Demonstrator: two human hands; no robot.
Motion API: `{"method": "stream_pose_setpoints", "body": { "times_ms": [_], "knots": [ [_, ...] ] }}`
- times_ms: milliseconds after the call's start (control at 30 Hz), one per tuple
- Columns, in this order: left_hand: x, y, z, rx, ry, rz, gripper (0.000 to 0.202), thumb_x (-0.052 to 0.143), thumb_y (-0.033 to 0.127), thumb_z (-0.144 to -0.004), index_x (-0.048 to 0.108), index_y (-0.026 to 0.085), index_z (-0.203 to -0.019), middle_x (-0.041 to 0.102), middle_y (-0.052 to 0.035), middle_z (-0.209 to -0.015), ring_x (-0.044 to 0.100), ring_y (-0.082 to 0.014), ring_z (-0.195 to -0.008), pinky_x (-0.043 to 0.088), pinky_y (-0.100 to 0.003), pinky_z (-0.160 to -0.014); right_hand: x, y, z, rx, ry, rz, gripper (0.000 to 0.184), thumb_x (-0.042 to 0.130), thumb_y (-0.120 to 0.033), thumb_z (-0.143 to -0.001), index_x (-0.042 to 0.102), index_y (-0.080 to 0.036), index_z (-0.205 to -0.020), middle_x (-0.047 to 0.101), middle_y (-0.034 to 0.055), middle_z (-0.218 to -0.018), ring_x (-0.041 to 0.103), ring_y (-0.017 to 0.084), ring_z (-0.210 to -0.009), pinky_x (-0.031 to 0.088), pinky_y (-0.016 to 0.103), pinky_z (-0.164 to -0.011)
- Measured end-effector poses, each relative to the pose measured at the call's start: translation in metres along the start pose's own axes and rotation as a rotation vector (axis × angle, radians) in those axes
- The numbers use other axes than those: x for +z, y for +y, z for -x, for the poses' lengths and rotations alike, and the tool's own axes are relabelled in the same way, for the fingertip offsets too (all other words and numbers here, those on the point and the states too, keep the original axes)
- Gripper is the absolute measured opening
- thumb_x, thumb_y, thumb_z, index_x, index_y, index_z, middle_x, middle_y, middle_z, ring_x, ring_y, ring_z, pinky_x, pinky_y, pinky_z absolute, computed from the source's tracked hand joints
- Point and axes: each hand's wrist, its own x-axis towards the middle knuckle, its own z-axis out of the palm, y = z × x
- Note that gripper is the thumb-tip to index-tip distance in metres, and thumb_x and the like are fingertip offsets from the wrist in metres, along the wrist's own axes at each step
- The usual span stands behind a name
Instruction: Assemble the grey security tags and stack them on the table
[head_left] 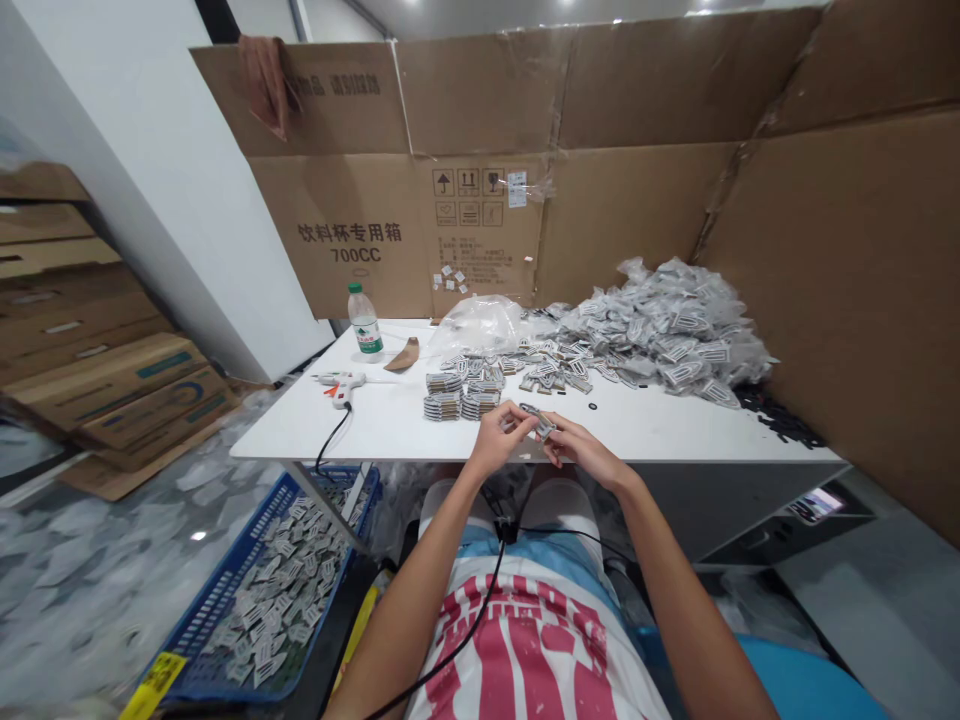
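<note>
Both my hands meet over the front edge of the white table. Between them is a small silver-grey slotted piece [538, 416], tilted, of a kind I cannot name. My left hand [501, 436] pinches its near left side with thumb and fingertips. From the other side, the fingers of my right hand [577, 446] close round it, partly hiding it. Just beyond my left hand stand neat stacks of like pieces [461, 398]. Behind these lies a loose spread of more pieces [555, 372]. A small black ring [592, 406] rests to the right.
A large heap of bagged pieces [675, 330] fills the table's right rear, with black parts [784, 420] beside it. On the left are a glue gun [343, 386], a bottle [364, 322] and a brown scrap [403, 355]. A blue basket [217, 590] stands below. Cardboard walls [637, 200] enclose the back.
</note>
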Motion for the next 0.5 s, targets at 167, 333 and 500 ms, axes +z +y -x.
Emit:
{"method": "stream_pose_setpoints", "body": {
  "times_ms": [167, 333, 500],
  "knots": [
    [0.0008, 0.0035, 0.0001, -0.008, -0.007, 0.005, 0.042, 0.081, 0.056, -0.087, 0.061, 0.018, -0.086, 0.068, -0.0018, -0.074, 0.065, -0.0155, -0.069, 0.046, -0.028, -0.068, 0.0019, -0.0001, 0.0001, 0.0, 0.017, -0.01, 0.049, 0.059, -0.047, -0.094, 0.063, -0.027, -0.139, 0.06, -0.0001, -0.081, 0.056, 0.02, -0.07, 0.049, 0.034, -0.07],
    [-0.0021, 0.0025, -0.0015, -0.02, 0.088, -0.033, 0.051, 0.087, 0.055, -0.081, 0.059, 0.021, -0.107, 0.051, 0.0078, -0.066, 0.052, -0.0118, -0.061, 0.039, -0.024, -0.062, -0.0002, -0.0009, 0.0003, -0.007, -0.002, -0.009, 0.047, 0.059, -0.043, -0.094, 0.065, -0.028, -0.137, 0.064, 0.0006, -0.085, 0.056, 0.019, -0.069, 0.05, 0.033, -0.071],
    [-0.0042, 0.0011, -0.0035, -0.039, -0.065, -0.026, 0.046, 0.082, 0.058, -0.084, 0.065, 0.019, -0.101, 0.055, 0.0036, -0.072, 0.053, -0.0123, -0.066, 0.04, -0.025, -0.065, -0.0025, -0.0021, 0.0014, 0.006, 0.019, -0.015, 0.049, 0.058, -0.037, -0.089, 0.068, -0.024, -0.135, 0.064, 0.0, -0.076, 0.056, 0.019, -0.066, 0.048, 0.033, -0.067]
  ]
}}
